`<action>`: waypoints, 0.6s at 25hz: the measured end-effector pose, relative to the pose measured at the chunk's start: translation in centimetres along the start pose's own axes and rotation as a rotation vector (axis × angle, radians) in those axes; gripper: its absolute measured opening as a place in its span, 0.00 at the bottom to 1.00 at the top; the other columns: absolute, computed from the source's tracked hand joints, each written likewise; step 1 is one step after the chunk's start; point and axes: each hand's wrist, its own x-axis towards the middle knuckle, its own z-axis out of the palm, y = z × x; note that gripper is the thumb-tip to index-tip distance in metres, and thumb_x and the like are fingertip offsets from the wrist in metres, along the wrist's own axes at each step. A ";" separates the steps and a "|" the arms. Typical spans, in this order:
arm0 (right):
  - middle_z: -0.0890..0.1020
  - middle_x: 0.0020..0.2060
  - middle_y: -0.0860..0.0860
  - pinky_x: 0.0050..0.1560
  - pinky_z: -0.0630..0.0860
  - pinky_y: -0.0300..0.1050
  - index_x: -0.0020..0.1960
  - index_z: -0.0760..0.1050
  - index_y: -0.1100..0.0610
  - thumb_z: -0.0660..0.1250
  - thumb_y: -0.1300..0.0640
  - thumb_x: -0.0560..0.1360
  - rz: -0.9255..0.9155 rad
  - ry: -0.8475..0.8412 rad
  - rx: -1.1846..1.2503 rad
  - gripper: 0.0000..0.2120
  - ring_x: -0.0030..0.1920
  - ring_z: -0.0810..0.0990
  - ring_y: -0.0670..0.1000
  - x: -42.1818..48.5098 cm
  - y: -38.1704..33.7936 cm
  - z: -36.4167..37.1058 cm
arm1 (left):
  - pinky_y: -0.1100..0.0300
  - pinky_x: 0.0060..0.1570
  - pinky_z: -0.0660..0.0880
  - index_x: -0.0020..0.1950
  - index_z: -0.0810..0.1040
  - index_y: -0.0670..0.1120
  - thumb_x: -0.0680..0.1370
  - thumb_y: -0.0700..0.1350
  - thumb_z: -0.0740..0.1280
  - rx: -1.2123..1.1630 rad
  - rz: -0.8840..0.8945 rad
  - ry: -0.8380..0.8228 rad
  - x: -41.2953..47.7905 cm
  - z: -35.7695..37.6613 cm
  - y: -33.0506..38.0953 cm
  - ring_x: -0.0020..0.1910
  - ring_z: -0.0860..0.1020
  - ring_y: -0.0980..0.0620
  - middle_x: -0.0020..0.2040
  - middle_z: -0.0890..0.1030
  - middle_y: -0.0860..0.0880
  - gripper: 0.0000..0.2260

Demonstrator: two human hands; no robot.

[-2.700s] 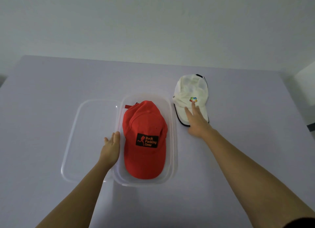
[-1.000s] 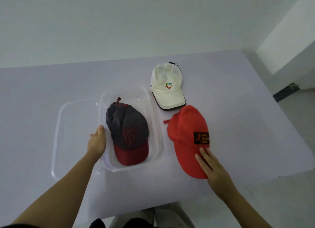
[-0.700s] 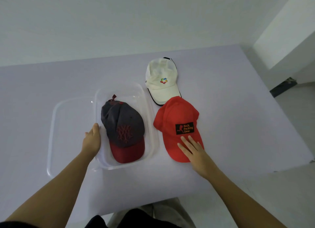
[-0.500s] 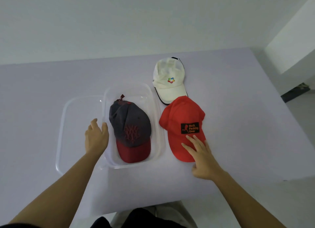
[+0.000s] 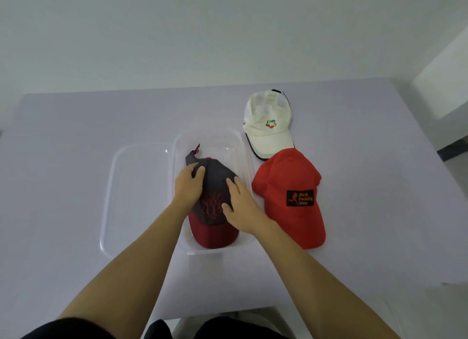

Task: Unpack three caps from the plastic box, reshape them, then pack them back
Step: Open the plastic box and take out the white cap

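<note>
Grey cloth with a dark red brim: the grey cap [image 5: 215, 199], the last one inside, sits in the clear plastic box [image 5: 243, 146] at the middle of the frame. My left hand [image 5: 188, 186] lies spread on the left of its crown, fingers curling over the top near the back strap. My right hand [image 5: 240, 207] lies flat and open on the crown's right side, thumb by the stitched emblem. Neither has closed on anything yet; both rest on the fabric.

I judge this cap light and soft in the crown, likely to cave under my palms, while the brim should be the stiff part. A sound hold would be one hand at the brim's root and the other cupping the crown from behind, lifting straight up so the box walls do not catch the brim. The box is thin and smooth, and with no hand on it now it may slide or come up with the cap.

At centre right the red cap [image 5: 291, 194] lies just beside the box wall, its crown overlapping the brim of the white cap [image 5: 268, 123] in the upper right. The lid [image 5: 111, 191] lies touching the box's left side. Open table [image 5: 76, 136] remains at the left, along the top, and at the bottom centre near the edge closest to me; the right is crowded.
</note>
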 end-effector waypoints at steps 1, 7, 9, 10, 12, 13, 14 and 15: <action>0.47 0.77 0.57 0.74 0.50 0.46 0.77 0.45 0.58 0.57 0.57 0.80 0.017 -0.007 0.055 0.31 0.77 0.46 0.54 0.3 -0.1 0.1 | 0.55 0.57 0.73 0.66 0.73 0.45 0.81 0.46 0.58 -0.015 0.041 -0.006 -0.3 -0.4 0.5 0.60 0.76 0.46 0.57 0.79 0.49 0.15; 0.62 0.73 0.49 0.73 0.61 0.46 0.76 0.51 0.52 0.61 0.47 0.77 -0.023 0.355 0.528 0.31 0.73 0.60 0.46 -0.4 -1.4 -2.1 | 0.53 0.57 0.76 0.62 0.76 0.48 0.81 0.47 0.58 -0.244 0.190 -0.046 -1.9 -3.6 6.7 0.55 0.78 0.50 0.55 0.80 0.50 0.12; 0.68 0.68 0.48 0.66 0.67 0.39 0.74 0.53 0.51 0.65 0.46 0.75 0.021 0.462 0.701 0.34 0.68 0.67 0.44 -1.4 -1.5 -3.9 | 0.55 0.56 0.76 0.62 0.76 0.49 0.81 0.47 0.58 -0.315 0.212 -0.112 -2.0 -3.4 9.6 0.56 0.79 0.52 0.56 0.81 0.50 0.12; 0.69 0.66 0.49 0.64 0.70 0.39 0.74 0.55 0.51 0.68 0.45 0.72 0.045 0.524 0.736 0.36 0.67 0.69 0.46 -1.9 -1.2 -4.8 | 0.56 0.56 0.77 0.61 0.76 0.50 0.81 0.47 0.58 -0.325 0.230 -0.131 -2.0 -2.8 11.0 0.55 0.79 0.52 0.55 0.81 0.50 0.12; 0.69 0.62 0.49 0.62 0.72 0.41 0.71 0.60 0.52 0.70 0.41 0.68 0.067 0.686 0.684 0.37 0.63 0.71 0.48 -3.2 -0.4 -7.0 | 0.54 0.56 0.77 0.59 0.78 0.50 0.81 0.47 0.59 -0.343 0.285 -0.152 -2.1 -0.9 13.6 0.55 0.80 0.51 0.55 0.82 0.50 0.11; 0.69 0.61 0.49 0.61 0.73 0.40 0.70 0.62 0.52 0.70 0.41 0.67 0.059 0.760 0.658 0.36 0.61 0.72 0.47 -3.9 0.5 -8.4 | 0.54 0.57 0.77 0.59 0.78 0.51 0.81 0.48 0.59 -0.348 0.318 -0.159 -2.2 0.6 14.9 0.55 0.80 0.52 0.55 0.82 0.50 0.11; 0.68 0.59 0.48 0.59 0.73 0.37 0.69 0.63 0.52 0.70 0.41 0.67 0.053 0.822 0.651 0.35 0.60 0.72 0.45 -4.7 1.6 -9.9 | 0.54 0.57 0.77 0.59 0.78 0.51 0.81 0.49 0.59 -0.339 0.349 -0.165 -2.4 2.5 16.3 0.56 0.79 0.52 0.55 0.82 0.50 0.12; 0.68 0.58 0.47 0.58 0.73 0.34 0.68 0.64 0.51 0.70 0.42 0.67 0.062 0.878 0.655 0.34 0.58 0.72 0.42 -5.4 3.2 -11.5 | 0.55 0.58 0.76 0.59 0.79 0.51 0.80 0.50 0.59 -0.312 0.377 -0.165 -2.5 4.7 17.6 0.56 0.79 0.53 0.56 0.82 0.51 0.12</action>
